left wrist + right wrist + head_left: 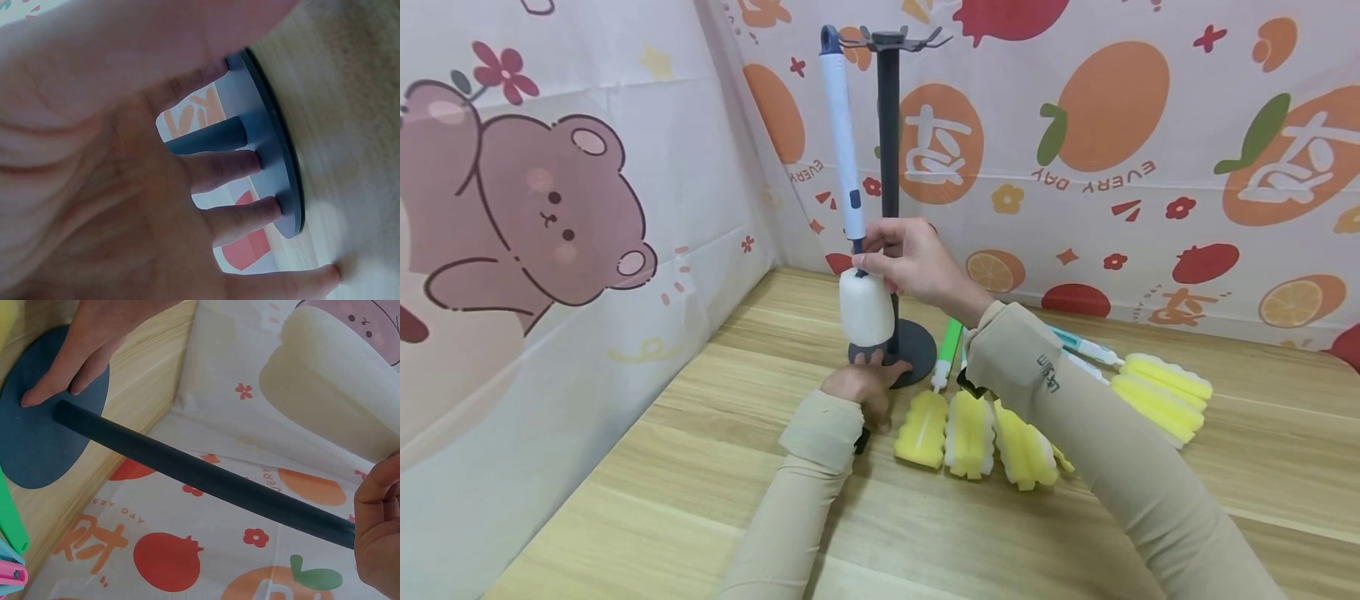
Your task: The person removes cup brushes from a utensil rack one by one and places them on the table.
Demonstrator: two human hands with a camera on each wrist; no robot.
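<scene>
A dark grey hook stand (888, 150) rises from a round base (917, 343) on the wooden table. My right hand (904, 260) pinches the neck of a white sponge bottle brush (865, 307), its white and blue handle (842, 142) reaching up to the hooks at the stand's top. My left hand (863, 381) lies flat with straight fingers pressing the base (275, 162); the right wrist view shows those fingers (75, 375) on the base (37, 437) beside the pole (200, 475). The brush's sponge head (331, 400) fills that view's upper right.
Several yellow and white sponge brushes (970, 433) lie on the table right of the base, with green, blue and pink handles; two more (1157, 392) lie further right. Patterned cloth walls (550, 250) close off the left and back. Bare wood (662, 500) runs along the front left.
</scene>
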